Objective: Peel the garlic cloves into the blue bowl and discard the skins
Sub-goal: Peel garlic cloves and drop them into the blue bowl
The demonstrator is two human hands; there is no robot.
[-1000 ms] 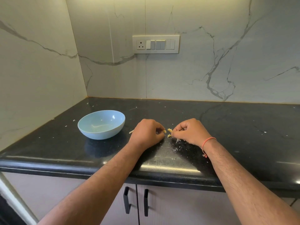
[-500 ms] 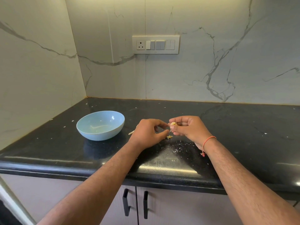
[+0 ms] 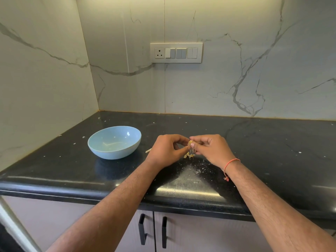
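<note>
A small pale yellow garlic clove (image 3: 190, 143) is pinched between the fingertips of my left hand (image 3: 166, 150) and my right hand (image 3: 211, 149), just above the black counter (image 3: 254, 142). Thin strands of skin hang from the clove. Bits of garlic skin (image 3: 189, 156) lie on the counter right below it. The blue bowl (image 3: 114, 141) stands on the counter to the left of my left hand; I see no clove in it.
A pale stick-like piece (image 3: 148, 150) lies between the bowl and my left hand. White flakes (image 3: 198, 170) dot the counter near its front edge. Marble walls close the back and left; a switch plate (image 3: 176, 52) sits on the back wall. Cabinet doors below.
Both hands have lifted from the counter and drawn together around the clove. Skin pieces have dropped onto the counter beneath them.
</note>
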